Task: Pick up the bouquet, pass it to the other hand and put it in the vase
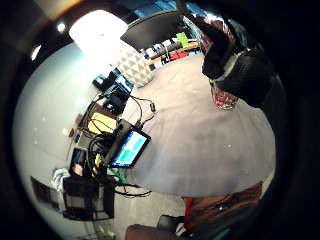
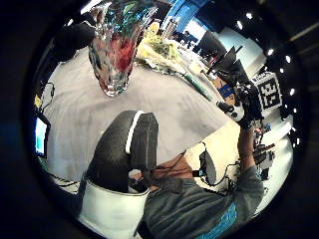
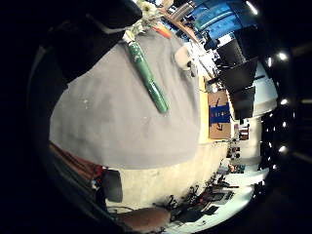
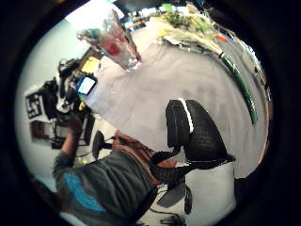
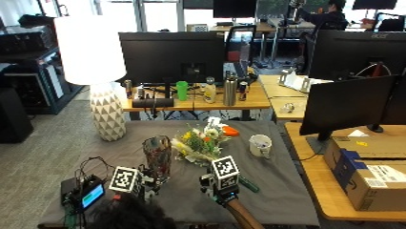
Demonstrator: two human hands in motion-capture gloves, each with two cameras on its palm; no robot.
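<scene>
bouquet (image 5: 198, 141): 1 | vase (image 5: 157, 156): 1 | mug (image 5: 259, 145): 1 | lamp (image 5: 95, 71): 1 | hands: 2 (left (image 5: 141, 186), right (image 5: 218, 187))

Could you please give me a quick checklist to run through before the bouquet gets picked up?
1. Bouquet lying on the table, not yet lifted: ok.
2. Stem wrap reachable: ok, it lies bare on the cloth with nothing on it.
3. Right hand free: ok, fingers hold nothing, near the stems.
4. Left hand free for the handover: ok, it holds nothing beside the vase.
5. Vase upright: ok.
6. Vase mouth clear: cannot tell.
7. Mug clear of the path: ok, it stands off to the side.
</scene>
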